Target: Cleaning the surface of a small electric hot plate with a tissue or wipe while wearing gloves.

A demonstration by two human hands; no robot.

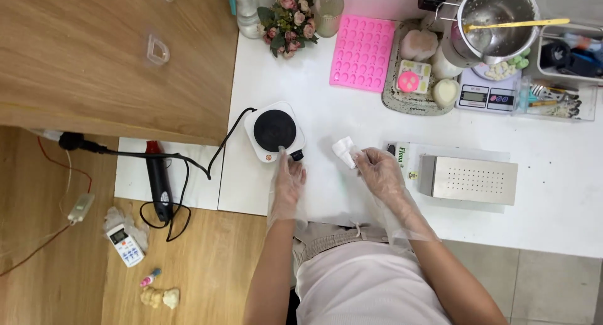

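Observation:
Both my hands wear thin clear plastic gloves. My left hand (287,177) rests at the front of a small white hot plate (274,131) with a black round top, its fingertips on the black knob (296,155). To the right, my right hand (379,170) pinches a crumpled white tissue (344,150) just above the white table (326,105).
A perforated metal box (468,179) lies right of my right hand. Farther back are a pink silicone mould (363,52), a tray of soaps (419,70), a scale (486,96), a steel pot with a yellow spatula (496,20), and flowers (289,20). A heat gun (158,177) lies left.

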